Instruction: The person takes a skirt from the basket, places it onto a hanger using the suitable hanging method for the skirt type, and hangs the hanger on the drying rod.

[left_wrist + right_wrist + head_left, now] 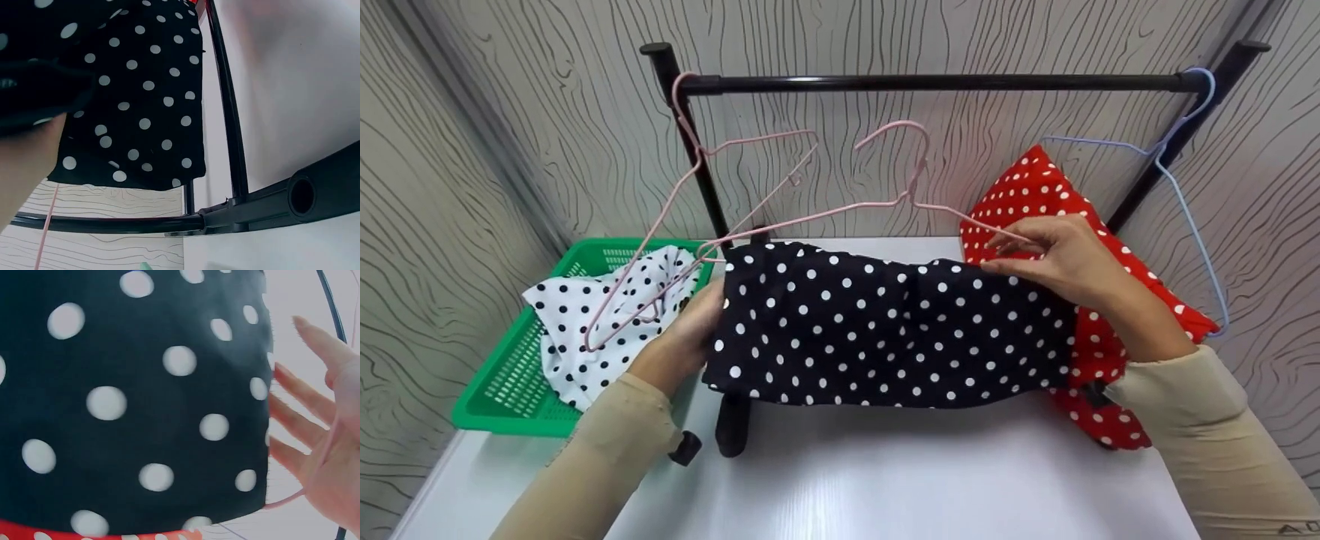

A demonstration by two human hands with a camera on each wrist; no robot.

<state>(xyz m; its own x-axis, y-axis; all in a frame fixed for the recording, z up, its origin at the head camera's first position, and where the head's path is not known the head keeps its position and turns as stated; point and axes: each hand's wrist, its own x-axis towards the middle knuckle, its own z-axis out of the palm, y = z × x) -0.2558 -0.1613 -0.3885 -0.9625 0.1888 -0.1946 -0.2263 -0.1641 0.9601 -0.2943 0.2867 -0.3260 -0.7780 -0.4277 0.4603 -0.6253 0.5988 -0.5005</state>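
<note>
Plainly, our left grip [694, 330] sits partly hidden at the black dotted cloth's [855, 330] left edge; we cannot tell its hold. Our right grip [1057, 259] has its fingers extended, a pink hanger [913, 193] crossing the palm. We see the cloth above the counter [877, 480], the rack [930, 82] beyond.

The black cloth [885, 330] carries white polka dots, as does the red cloth [1030, 189]; the white cloth [574, 322] has black ones (the first pattern reversed). The middle hanger [913, 191] and left hanger [699, 152] are pink, the right hanger [1160, 152] pale blue, basket [521, 425] green, rack [945, 83] black, desk [900, 480] white.
</note>
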